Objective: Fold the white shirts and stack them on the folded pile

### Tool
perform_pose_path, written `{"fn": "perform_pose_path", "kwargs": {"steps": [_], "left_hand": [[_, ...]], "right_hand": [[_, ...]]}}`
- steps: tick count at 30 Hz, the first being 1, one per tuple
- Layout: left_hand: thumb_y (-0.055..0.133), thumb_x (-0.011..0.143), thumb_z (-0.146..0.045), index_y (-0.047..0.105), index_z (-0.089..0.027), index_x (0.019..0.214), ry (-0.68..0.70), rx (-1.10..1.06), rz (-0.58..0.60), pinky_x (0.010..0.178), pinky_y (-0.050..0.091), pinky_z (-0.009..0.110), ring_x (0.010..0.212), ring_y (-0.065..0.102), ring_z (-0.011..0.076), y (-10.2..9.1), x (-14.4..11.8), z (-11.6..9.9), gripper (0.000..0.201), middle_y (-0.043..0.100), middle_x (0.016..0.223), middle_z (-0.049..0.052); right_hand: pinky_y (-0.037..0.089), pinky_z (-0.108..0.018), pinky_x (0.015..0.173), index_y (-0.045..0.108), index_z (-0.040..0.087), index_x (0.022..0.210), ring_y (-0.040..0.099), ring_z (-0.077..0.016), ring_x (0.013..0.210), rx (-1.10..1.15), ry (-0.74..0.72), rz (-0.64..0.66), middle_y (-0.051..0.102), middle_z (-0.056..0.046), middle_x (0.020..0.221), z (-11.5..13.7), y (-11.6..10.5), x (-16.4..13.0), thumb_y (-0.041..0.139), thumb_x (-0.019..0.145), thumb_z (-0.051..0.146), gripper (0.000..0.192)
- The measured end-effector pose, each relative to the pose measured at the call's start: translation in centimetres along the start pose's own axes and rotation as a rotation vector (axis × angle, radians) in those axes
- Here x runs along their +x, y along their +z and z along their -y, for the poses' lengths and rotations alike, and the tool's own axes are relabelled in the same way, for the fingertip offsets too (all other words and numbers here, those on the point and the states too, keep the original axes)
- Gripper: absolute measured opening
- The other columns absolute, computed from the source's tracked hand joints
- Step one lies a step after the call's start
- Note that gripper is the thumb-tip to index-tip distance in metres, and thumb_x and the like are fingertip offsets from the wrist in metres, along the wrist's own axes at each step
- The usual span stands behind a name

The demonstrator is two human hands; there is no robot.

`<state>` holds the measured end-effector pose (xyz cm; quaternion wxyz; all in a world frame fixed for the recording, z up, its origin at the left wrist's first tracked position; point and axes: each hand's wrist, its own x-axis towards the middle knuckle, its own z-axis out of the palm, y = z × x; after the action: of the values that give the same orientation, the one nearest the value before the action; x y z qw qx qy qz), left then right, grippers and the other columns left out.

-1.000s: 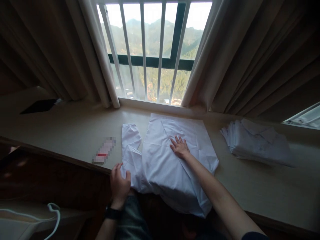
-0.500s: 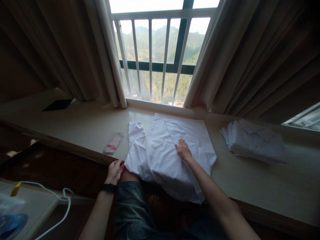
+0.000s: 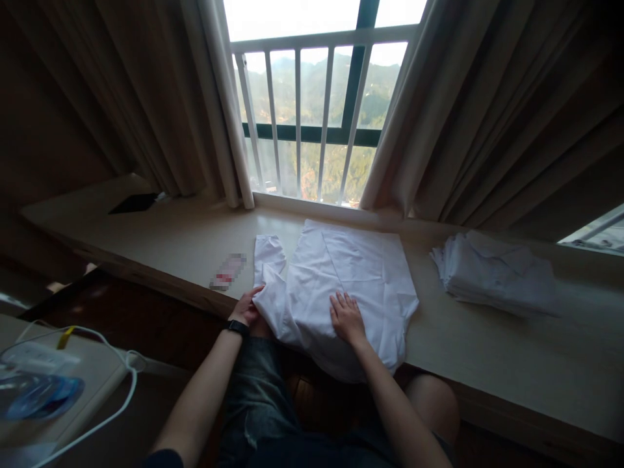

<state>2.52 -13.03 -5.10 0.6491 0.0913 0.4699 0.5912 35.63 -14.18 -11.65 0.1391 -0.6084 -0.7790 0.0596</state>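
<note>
A white shirt [image 3: 361, 266] lies spread on the pale window ledge, its lower part hanging over the front edge above my legs. One sleeve [image 3: 270, 250] sticks out to the left of the body. My left hand [image 3: 247, 307], with a black band at the wrist, pinches the edge of the sleeve cloth near the ledge's front. My right hand [image 3: 347, 317] rests flat on the middle of the shirt, fingers stretched forward and holding nothing.
A stack of folded white shirts [image 3: 497, 273] sits on the ledge [image 3: 487, 351] to the right. Left of the shirt lies a blurred-out small item [image 3: 228, 272]; farther off is a dark flat object [image 3: 134, 203]. A white cable [image 3: 134, 383] crosses a side table at lower left.
My right hand has slid back toward me over the shirt. My left hand has moved up and right, lifting the sleeve edge inward over the cloth. The view has shifted slightly.
</note>
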Motion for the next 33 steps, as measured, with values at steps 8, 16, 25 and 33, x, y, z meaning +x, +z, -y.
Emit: {"fn": "perform_pose_path", "kwargs": {"steps": [8,16,25,33], "left_hand": [[0.068,0.073,-0.001,0.067,-0.014,0.112,0.229,-0.175,-0.011,0.087,0.06,0.031,0.089,0.073,0.0179,1.2,0.8,-2.9,0.042,0.076,0.098,0.006],[0.064,0.081,-0.023,0.07,-0.009,0.109,0.132,-0.162,0.01,0.08,0.061,0.038,0.087,0.073,0.0261,1.7,1.5,-4.9,0.032,0.076,0.087,0.01],[0.068,0.074,-0.024,0.068,-0.016,0.101,0.469,-0.149,0.289,0.089,0.058,0.033,0.094,0.069,0.0212,2.4,1.0,-10.1,0.029,0.075,0.099,0.006],[0.052,0.085,-0.011,0.06,-0.016,0.098,0.657,-0.135,0.27,0.103,0.048,0.034,0.105,0.061,0.0175,0.7,-1.8,-11.1,0.016,0.071,0.094,0.001]], "right_hand": [[0.019,-0.047,0.123,0.052,0.024,0.148,0.029,-0.0261,0.15,0.028,0.015,-0.001,0.041,-0.006,0.159,0.1,-0.2,-0.1,0.037,0.102,0.035,0.05],[0.019,-0.046,0.123,0.054,0.025,0.146,0.031,-0.0251,0.15,0.044,0.022,-0.023,0.044,-0.005,0.157,0.1,-0.2,-0.1,0.037,0.102,0.035,0.048],[0.021,-0.046,0.123,0.055,0.025,0.145,0.032,-0.0258,0.149,0.071,0.03,-0.03,0.045,-0.005,0.157,0.1,-0.4,0.0,0.039,0.101,0.035,0.048],[0.02,-0.045,0.123,0.056,0.025,0.144,0.032,-0.0256,0.149,0.075,0.029,-0.041,0.045,-0.004,0.156,0.1,-0.4,-0.1,0.039,0.101,0.035,0.048]]}}
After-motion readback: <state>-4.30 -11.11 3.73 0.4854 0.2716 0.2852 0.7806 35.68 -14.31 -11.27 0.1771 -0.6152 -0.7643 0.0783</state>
